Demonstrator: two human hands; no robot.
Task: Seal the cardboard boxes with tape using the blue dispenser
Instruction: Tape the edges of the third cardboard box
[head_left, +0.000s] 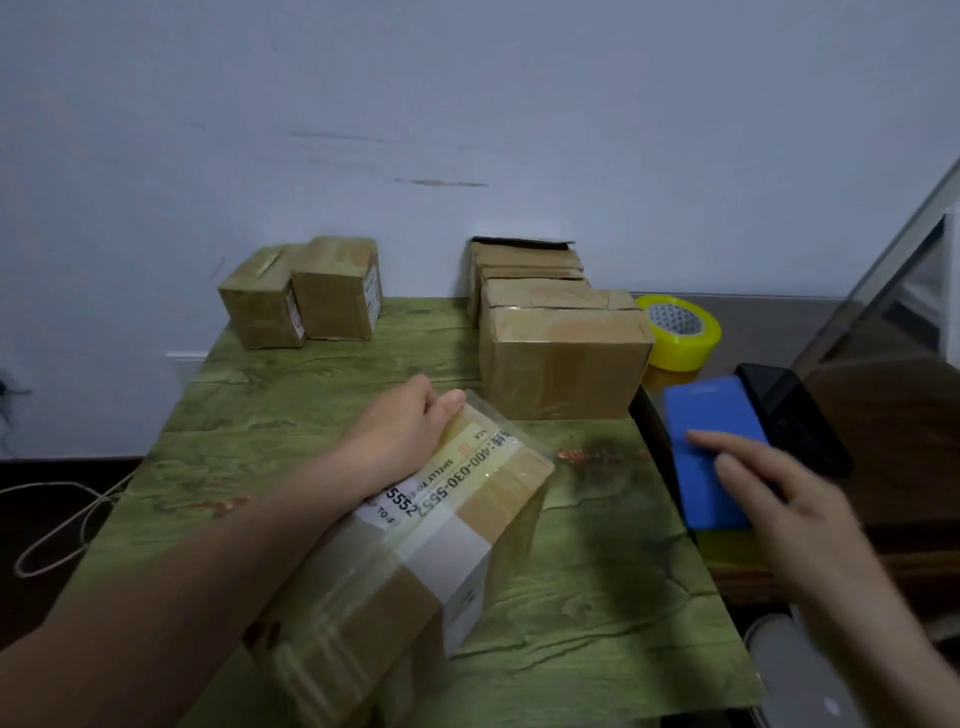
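Head view: the left hand (400, 431) grips the far end of a taped cardboard box (467, 519) lying at an angle on the green table (597, 571), its fingers (447, 402) curled over the edge. The right hand (779, 493) holds nothing and is spread flat, fingers straight, over the blue dispenser (706, 410) just off the table's right side; blur hides whether they touch. A yellow tape roll (685, 348) sits behind it, beside the stacked boxes (561, 358).

You have one taped cardboard box (457, 525) nearest you on the worktop (311, 405), two small boxes (262, 306) at the back left, and at least two larger boxes (563, 364) at the back right. To your right lie one yellow tape roll (683, 343), one blue dispenser (711, 415) and one black object (795, 415).
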